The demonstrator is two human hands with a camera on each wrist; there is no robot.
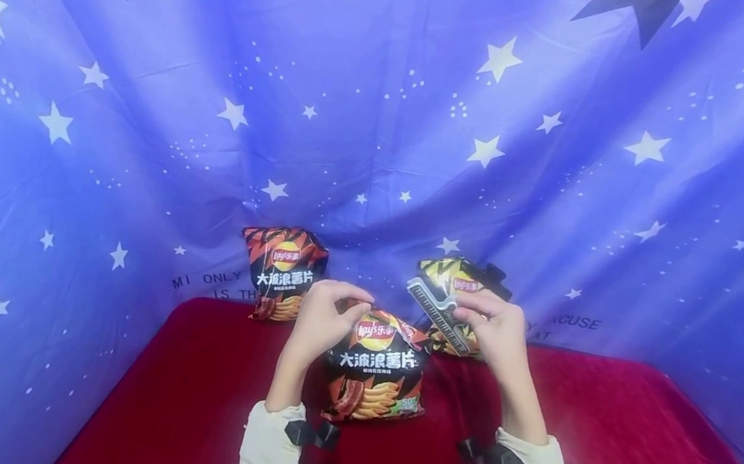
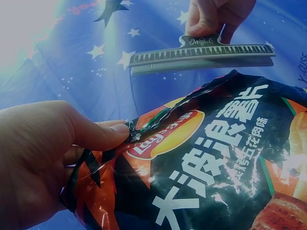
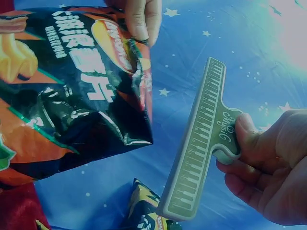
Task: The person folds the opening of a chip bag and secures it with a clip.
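Head view: red velvety tabletop (image 1: 622, 440), blue star-printed fabric backdrop (image 1: 375, 73) behind. Left hand (image 1: 325, 316), fingers curled, pinches top edge of black-and-orange foil chip bag (image 1: 377, 372) over tabletop; right hand (image 1: 500, 330) pinches long grey piano-key-patterned clip (image 1: 439, 318), raised near bag, apart.

L grip (image 1: 328, 313) w/ bag (image 1: 376, 374), R grip (image 1: 498, 330) w/ clip (image 1: 436, 317)

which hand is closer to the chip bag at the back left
Left. The left hand, pinching the front bag, overlaps the back bag at its lower right in the head view; the right hand, holding the clip, is well off to the right.
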